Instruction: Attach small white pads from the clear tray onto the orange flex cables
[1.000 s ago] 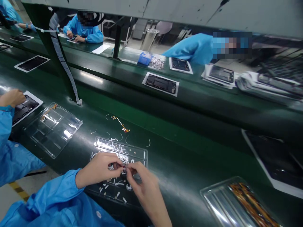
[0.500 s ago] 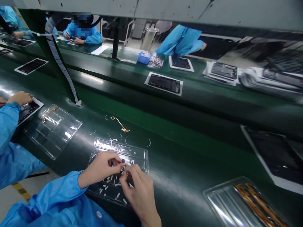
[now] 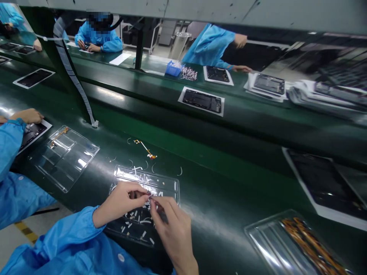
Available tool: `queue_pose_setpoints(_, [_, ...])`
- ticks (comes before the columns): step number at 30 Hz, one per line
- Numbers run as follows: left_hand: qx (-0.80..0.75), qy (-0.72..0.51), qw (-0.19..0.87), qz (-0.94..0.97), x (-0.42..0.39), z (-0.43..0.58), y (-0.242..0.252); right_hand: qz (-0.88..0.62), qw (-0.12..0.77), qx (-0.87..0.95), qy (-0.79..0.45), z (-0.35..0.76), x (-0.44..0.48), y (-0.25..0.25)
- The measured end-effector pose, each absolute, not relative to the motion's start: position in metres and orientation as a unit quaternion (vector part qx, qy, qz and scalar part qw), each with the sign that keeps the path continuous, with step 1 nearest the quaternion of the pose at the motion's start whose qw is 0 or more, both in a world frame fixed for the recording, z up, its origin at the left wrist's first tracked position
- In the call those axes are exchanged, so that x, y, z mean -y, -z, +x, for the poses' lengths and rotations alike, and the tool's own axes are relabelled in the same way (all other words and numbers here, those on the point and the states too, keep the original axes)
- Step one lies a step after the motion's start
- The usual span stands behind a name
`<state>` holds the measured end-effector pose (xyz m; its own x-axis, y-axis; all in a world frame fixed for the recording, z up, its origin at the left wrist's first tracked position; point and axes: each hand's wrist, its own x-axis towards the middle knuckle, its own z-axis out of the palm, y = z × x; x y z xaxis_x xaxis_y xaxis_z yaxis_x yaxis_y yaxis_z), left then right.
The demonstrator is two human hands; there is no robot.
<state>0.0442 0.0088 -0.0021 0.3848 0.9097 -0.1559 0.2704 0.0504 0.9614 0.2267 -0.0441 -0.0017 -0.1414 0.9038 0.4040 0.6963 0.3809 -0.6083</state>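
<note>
Over a clear plastic tray (image 3: 175, 187), my left hand (image 3: 124, 200) and my right hand (image 3: 174, 229) meet fingertip to fingertip. Thumb and forefinger of my left hand pinch a tiny dark reddish part (image 3: 149, 194), too small to name. The thumb and forefinger of my right hand are closed at the same spot; the fingers hide most of what lies between them. Many white scraps (image 3: 144, 234) are scattered in the tray under my hands. Just beyond the tray lies an orange and white flex cable (image 3: 145, 148), among thin curved white strips (image 3: 181, 170).
Another clear tray (image 3: 83, 162) with flex cables lies left, beside a co-worker's hand (image 3: 27, 115). A tray of orange flex cables (image 3: 309, 244) sits front right. Device panels (image 3: 202, 101) on white sheets rest along the green line. A post (image 3: 64, 57) stands at left.
My right hand's fingertips have drawn closer together at the small part, and the hand has shifted slightly. The device panels on the line have moved a little. Across the line, a person's arms have moved.
</note>
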Motion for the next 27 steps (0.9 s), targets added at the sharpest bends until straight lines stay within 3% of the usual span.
queue_pose_setpoints(11, [-0.475, -0.33, 0.549, 0.604, -0.004, 0.048, 0.006, -0.567, 0.438, 0.661, -0.222, 0.21, 0.042, 0.006])
queue_pose_setpoints(18, [-0.499, -0.346, 0.571, 0.553, -0.009, 0.045, 0.01, -0.604, 0.437, 0.62, -0.245, 0.22, 0.041, 0.0])
queue_pose_setpoints(23, [-0.467, -0.325, 0.61, 0.552, -0.007, 0.043, 0.01, -0.566, 0.437, 0.604, -0.352, 0.221, 0.035, 0.0])
queue_pose_setpoints(27, [-0.472, -0.32, 0.57, 0.591, -0.007, 0.046, 0.007, -0.573, 0.413, 0.611, -0.357, 0.218, 0.034, -0.001])
